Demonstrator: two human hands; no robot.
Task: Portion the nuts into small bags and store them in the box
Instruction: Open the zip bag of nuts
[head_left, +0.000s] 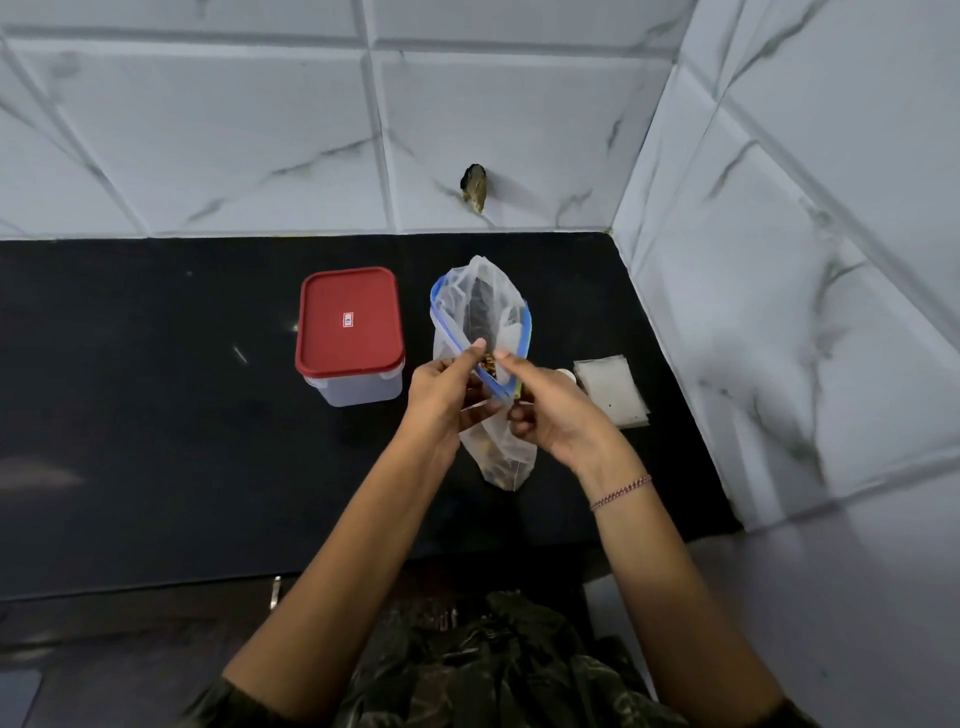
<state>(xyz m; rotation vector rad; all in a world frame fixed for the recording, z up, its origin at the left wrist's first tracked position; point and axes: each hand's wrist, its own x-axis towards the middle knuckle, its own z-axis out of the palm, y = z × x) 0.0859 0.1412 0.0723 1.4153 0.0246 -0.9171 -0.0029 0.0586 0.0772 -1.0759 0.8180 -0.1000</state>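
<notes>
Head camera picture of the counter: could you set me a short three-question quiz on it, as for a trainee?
1. True or false: the box has its red lid on.
2. What do the left hand and the right hand hold between them?
A. the zip bag of nuts
B. the box
C. the stack of small bags
3. On which side of the zip bag does the stack of small bags lie on the black counter?

Key
1. True; the lid sits on the box.
2. A; both hands pinch the bag at its blue zip edge, with its mouth open.
3. On the person's right, near the tiled wall.
</notes>
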